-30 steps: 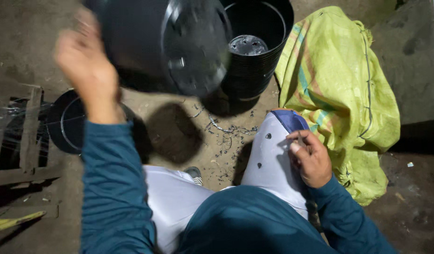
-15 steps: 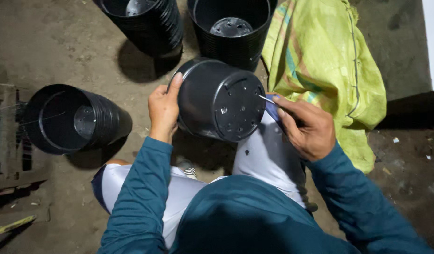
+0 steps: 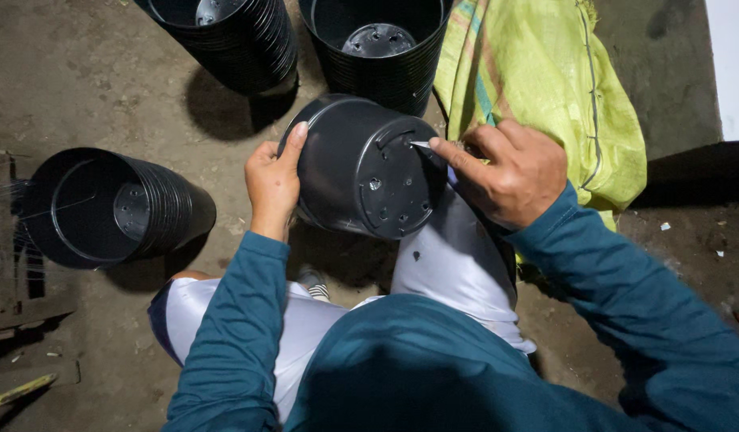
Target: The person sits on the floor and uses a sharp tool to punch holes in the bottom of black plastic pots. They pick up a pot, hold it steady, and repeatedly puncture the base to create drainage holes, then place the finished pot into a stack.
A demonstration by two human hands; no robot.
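Between both hands: black pot (image 3: 361, 168) on its side, base toward camera | left hand (image 3: 273, 182) clasps wall | right hand (image 3: 513, 172) pinches thin tool (image 3: 421, 145) at base.

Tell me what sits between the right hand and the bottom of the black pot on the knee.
In the head view, a thin pale pointed tool bridges the right hand and the pot's holed base, its tip touching near the rim. The left hand steadies the pot's side.
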